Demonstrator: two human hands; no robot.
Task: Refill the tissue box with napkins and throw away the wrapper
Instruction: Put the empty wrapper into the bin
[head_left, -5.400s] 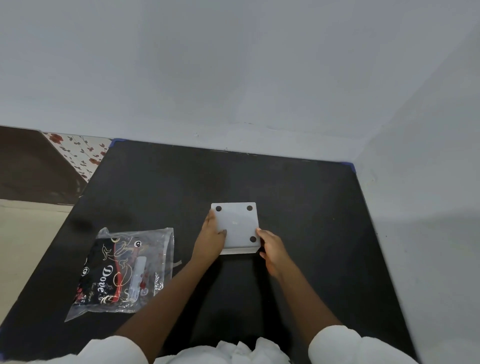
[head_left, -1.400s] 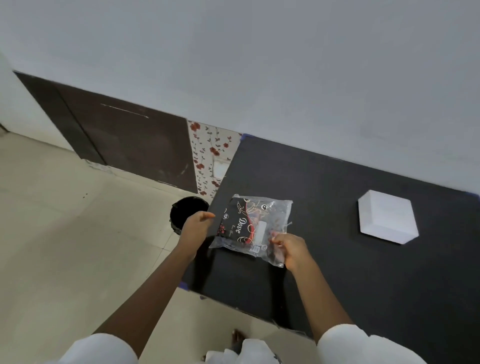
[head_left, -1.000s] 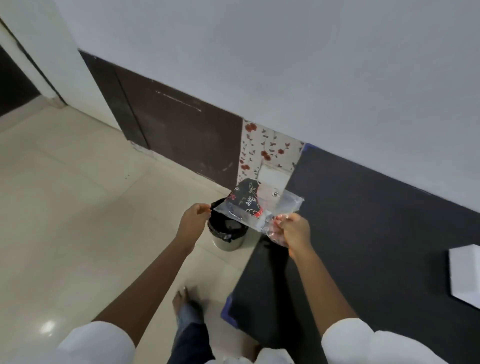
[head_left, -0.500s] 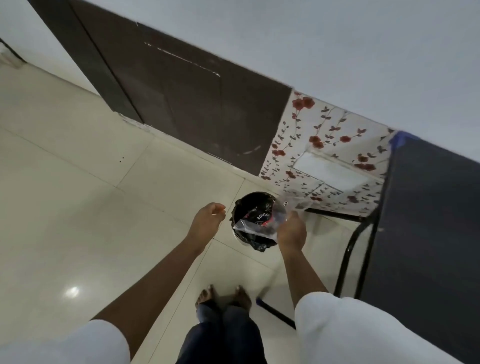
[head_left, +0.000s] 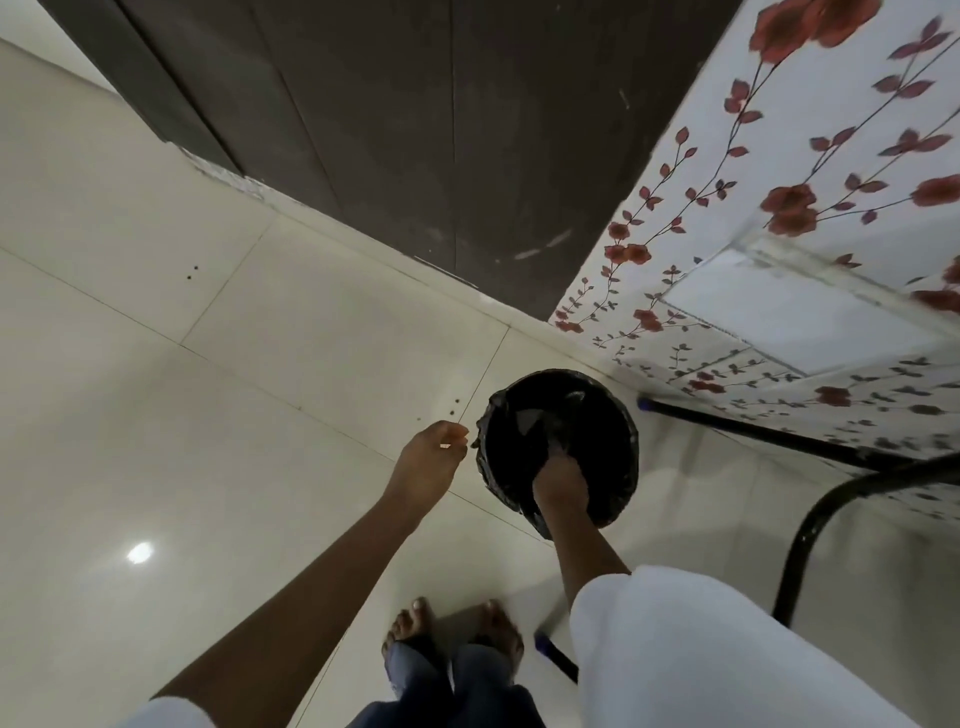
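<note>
My right hand (head_left: 562, 486) reaches down into the small round bin (head_left: 491, 415), which is lined with a black bag and stands on the floor. Its fingers are closed on the clear wrapper (head_left: 560, 441), of which only a crumpled grey glint shows at the fingertips. A pale flap (head_left: 529, 419) lies deeper in the bin. My left hand (head_left: 431, 462) hovers just left of the bin's rim with its fingers curled together and nothing in them. Neither the tissue box nor the table top is in view.
The bin stands on pale glossy floor tiles (head_left: 208, 415). A dark wooden panel (head_left: 415, 130) rises behind it, with a floral-patterned wall (head_left: 779, 208) to the right. Black metal table legs (head_left: 810, 519) curve close to the bin's right. My bare feet (head_left: 452, 631) are below.
My right hand has dropped from above the bin into it, taking the wrapper down inside. The view has tilted further down and closer to the bin. My left hand stays beside the rim.
</note>
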